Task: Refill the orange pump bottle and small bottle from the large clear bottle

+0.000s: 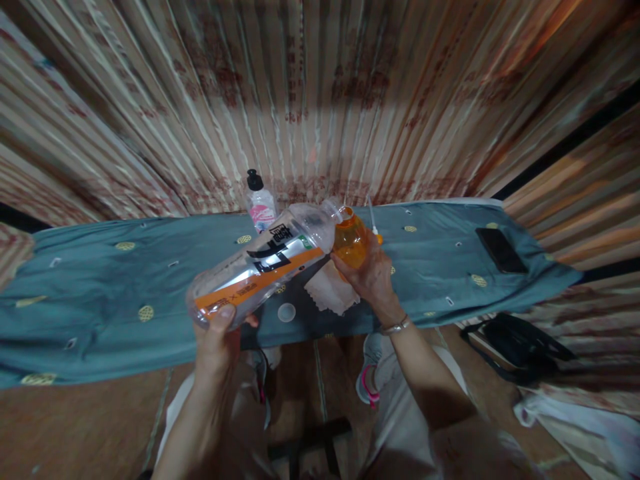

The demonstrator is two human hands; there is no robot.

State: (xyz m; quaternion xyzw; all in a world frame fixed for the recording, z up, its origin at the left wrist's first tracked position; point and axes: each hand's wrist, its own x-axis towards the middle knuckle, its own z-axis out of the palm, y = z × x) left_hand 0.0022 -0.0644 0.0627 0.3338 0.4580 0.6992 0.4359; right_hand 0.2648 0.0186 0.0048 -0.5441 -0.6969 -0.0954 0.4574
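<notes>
My left hand (220, 337) is closed around the base of a large clear plastic bottle (265, 260) with an orange and silver label. The bottle is tilted, its neck up and to the right, meeting the mouth of a small orange bottle (349, 241). Wrapped round that orange bottle is my right hand (373, 270), with a bracelet at the wrist. Below them a crumpled white tissue (331, 290) lies on the cloth, beside a round whitish cap (287, 312). Behind the right hand stands a thin white tube with an orange part (374, 227), partly hidden.
A clear bottle with a black cap and pink label (261, 205) stands at the back of the table with a green patterned cloth (100, 287). A black phone (500, 250) lies at the right. Striped curtains (300, 100) hang behind; a black bag (520, 347) is on the floor.
</notes>
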